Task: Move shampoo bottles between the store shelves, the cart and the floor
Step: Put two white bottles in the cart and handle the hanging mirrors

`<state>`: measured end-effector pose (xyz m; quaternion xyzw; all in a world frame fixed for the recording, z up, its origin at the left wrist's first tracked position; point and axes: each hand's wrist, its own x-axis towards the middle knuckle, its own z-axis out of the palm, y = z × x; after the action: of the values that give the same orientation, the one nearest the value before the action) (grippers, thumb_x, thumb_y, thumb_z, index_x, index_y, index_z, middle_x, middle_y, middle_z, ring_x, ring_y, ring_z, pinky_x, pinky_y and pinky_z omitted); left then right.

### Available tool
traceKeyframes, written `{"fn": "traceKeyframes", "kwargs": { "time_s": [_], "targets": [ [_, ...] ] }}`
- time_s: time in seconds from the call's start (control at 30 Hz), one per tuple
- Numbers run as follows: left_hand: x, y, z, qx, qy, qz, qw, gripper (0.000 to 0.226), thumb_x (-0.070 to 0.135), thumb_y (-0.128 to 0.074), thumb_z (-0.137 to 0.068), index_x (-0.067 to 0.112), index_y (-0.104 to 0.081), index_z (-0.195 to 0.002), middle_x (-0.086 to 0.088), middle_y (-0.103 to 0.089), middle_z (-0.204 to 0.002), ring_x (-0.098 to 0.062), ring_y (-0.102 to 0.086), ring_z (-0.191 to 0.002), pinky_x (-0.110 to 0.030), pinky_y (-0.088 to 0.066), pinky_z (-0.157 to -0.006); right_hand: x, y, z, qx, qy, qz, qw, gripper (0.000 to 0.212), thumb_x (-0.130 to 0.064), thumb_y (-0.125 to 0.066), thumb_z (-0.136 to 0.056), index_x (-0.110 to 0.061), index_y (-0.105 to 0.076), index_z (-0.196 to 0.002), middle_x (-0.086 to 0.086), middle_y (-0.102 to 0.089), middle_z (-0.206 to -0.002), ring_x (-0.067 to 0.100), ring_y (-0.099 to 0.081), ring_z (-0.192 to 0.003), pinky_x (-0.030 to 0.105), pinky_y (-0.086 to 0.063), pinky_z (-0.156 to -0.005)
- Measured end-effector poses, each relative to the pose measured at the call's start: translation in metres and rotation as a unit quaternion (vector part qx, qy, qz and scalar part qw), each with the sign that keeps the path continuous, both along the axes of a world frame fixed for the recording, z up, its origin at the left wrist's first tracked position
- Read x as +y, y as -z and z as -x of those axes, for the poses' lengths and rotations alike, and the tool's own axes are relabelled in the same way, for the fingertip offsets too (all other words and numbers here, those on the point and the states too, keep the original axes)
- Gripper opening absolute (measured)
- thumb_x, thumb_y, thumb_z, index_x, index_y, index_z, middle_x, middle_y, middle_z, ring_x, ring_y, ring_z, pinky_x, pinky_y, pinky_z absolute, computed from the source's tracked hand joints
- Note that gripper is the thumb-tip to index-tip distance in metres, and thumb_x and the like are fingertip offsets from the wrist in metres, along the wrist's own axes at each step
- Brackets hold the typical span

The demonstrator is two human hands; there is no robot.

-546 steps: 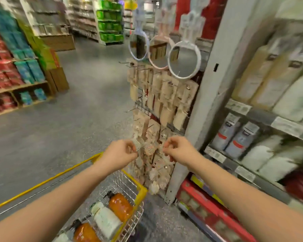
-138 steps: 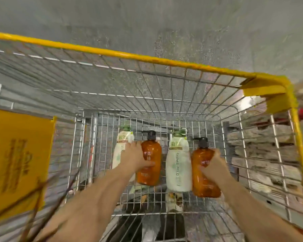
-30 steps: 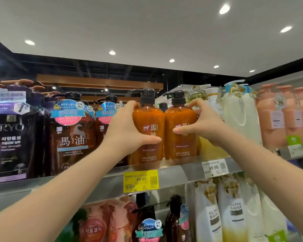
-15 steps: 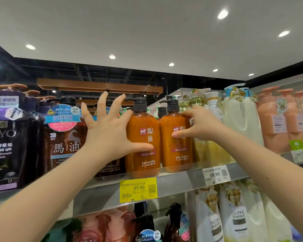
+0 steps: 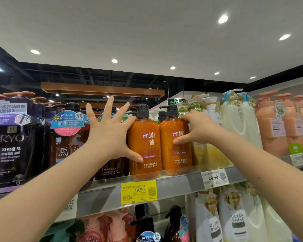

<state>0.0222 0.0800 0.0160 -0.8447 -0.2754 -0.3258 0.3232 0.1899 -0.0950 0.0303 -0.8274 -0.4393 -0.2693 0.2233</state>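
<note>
You had the shelf [image 5: 178, 186] above you, seen from below; its rail carried the stock upright in tight rows. Dark bottles [image 5: 68, 145] stood packed on the left and pale bottles [image 5: 238, 119] on the right, with one slot between them. In that slot stood the two orange pump bottles, the left bottle [image 5: 147, 147] and the right bottle [image 5: 177, 154]; both were upright on the shelf, side by side and touching, labels forward, which I judge was to face the aisle. Your left hand [image 5: 108, 135] was spread wide, fingers straight and fanned; only the thumb, and perhaps the forefinger's tip, lay against the left bottle, which reads as a steadying touch rather than a hold. Your right hand [image 5: 198, 130] was curled over the right bottle's shoulder, thumb pressed on its label, gripping it; likely this was to square it against its neighbour. Neither bottle leaned; the cart and floor were out of view. The yellow tag [image 5: 138, 192] sat on the rail just below the pair; that probably marked their place.
</note>
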Motion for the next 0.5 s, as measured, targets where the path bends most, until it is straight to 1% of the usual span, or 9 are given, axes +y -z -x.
{"fn": "traceKeyframes", "kwargs": {
  "time_s": [0.13,0.23,0.33,0.4,0.43,0.5],
  "targets": [
    [-0.004,0.000,0.001,0.007,-0.013,-0.002,1.000,0.128,0.101,-0.033,-0.043,0.040,0.004,-0.149,0.000,0.016,-0.160,-0.033,0.026,-0.142,-0.072,0.019,-0.098,-0.003,0.004,0.001,0.016,-0.013,-0.007,1.000,0.084,-0.051,-0.077,-0.068,-0.019,-0.042,-0.137,0.004,-0.050,-0.135,0.023,-0.048,-0.122,0.035,-0.045,-0.095],
    [-0.009,0.004,0.004,0.003,-0.012,-0.028,1.000,0.128,0.100,-0.032,-0.047,0.036,0.007,-0.150,-0.003,0.017,-0.159,-0.034,0.027,-0.141,-0.070,0.020,-0.099,-0.008,0.009,0.007,0.027,-0.022,-0.022,0.999,0.085,-0.049,-0.077,-0.069,-0.020,-0.039,-0.140,0.003,-0.049,-0.138,0.023,-0.047,-0.125,0.038,-0.044,-0.098],
    [-0.016,0.012,0.017,-0.005,0.007,-0.024,1.000,0.125,0.097,-0.034,-0.053,0.033,0.008,-0.151,-0.003,0.016,-0.159,-0.032,0.026,-0.142,-0.066,0.018,-0.104,-0.013,0.015,0.016,-0.001,-0.009,-0.042,0.999,0.090,-0.050,-0.076,-0.070,-0.019,-0.034,-0.143,0.003,-0.042,-0.144,0.023,-0.040,-0.131,0.039,-0.040,-0.102],
    [-0.022,0.018,0.035,-0.020,0.027,-0.012,0.999,0.115,0.093,-0.036,-0.061,0.032,0.003,-0.151,-0.001,0.009,-0.161,-0.029,0.018,-0.145,-0.062,0.013,-0.109,-0.018,0.016,0.023,-0.014,-0.012,-0.064,0.998,0.086,-0.050,-0.073,-0.073,-0.019,-0.035,-0.143,0.003,-0.041,-0.143,0.022,-0.040,-0.130,0.037,-0.041,-0.101],
    [-0.025,0.020,0.047,-0.032,0.035,-0.009,0.999,0.108,0.089,-0.038,-0.066,0.032,-0.003,-0.151,-0.001,0.000,-0.161,-0.027,0.010,-0.147,-0.060,0.008,-0.111,-0.022,0.016,0.028,-0.019,-0.020,-0.076,0.997,0.081,-0.049,-0.073,-0.075,-0.019,-0.038,-0.141,0.002,-0.043,-0.141,0.021,-0.043,-0.127,0.035,-0.042,-0.099],
    [-0.031,0.025,0.072,-0.059,0.060,-0.001,0.996,0.090,0.078,-0.045,-0.075,0.031,-0.021,-0.148,0.001,-0.022,-0.156,-0.024,-0.013,-0.145,-0.057,-0.003,-0.114,-0.028,0.016,0.039,-0.035,-0.037,-0.094,0.994,0.069,-0.048,-0.071,-0.077,-0.018,-0.046,-0.135,0.002,-0.049,-0.133,0.016,-0.049,-0.112,0.030,-0.043,-0.089]
  ]
}}
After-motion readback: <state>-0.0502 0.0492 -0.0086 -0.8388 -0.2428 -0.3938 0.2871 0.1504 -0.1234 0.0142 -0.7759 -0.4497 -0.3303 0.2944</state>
